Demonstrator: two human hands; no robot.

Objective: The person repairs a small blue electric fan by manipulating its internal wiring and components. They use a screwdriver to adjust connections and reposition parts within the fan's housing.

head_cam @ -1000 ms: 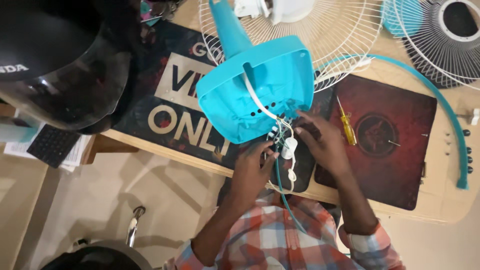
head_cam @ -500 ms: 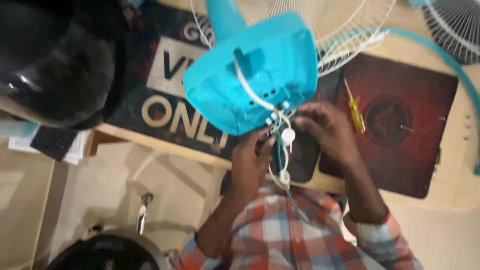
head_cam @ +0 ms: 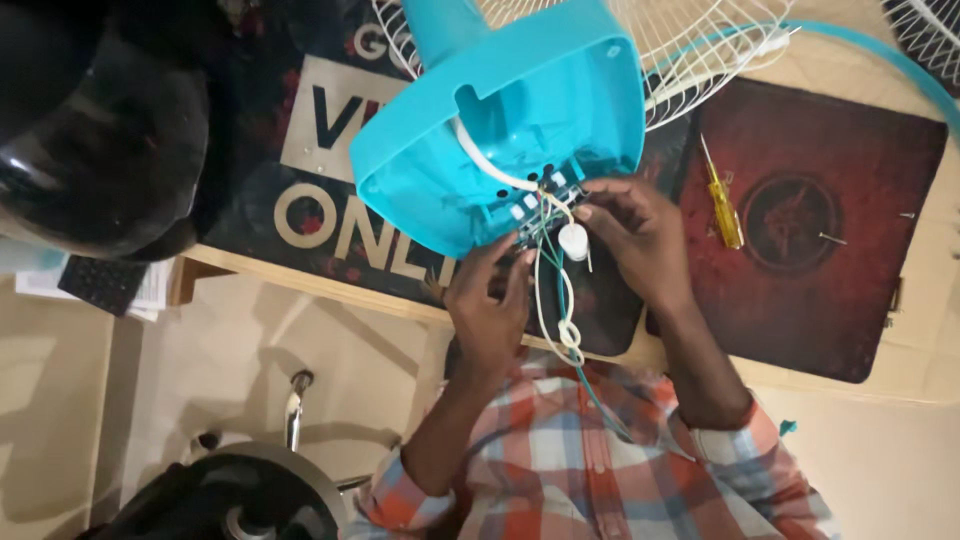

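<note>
Both hands unmoved at wiring since earlier frame. Turquoise fan base upturned on desk: light, rigid shell; grip rim. Wires thin, fragile. Left hand, right hand fingers pinching wires.

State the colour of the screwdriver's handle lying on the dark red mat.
Yellow: the screwdriver has a translucent yellow handle, seen in the head view on the mat.

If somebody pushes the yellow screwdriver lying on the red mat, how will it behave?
The screwdriver would probably roll, since its handle looks rounded and it lies flat and free. The red mat looks soft, so it may not roll far. It seems thin and light, and likely stiff, with a straight shaft.
</note>
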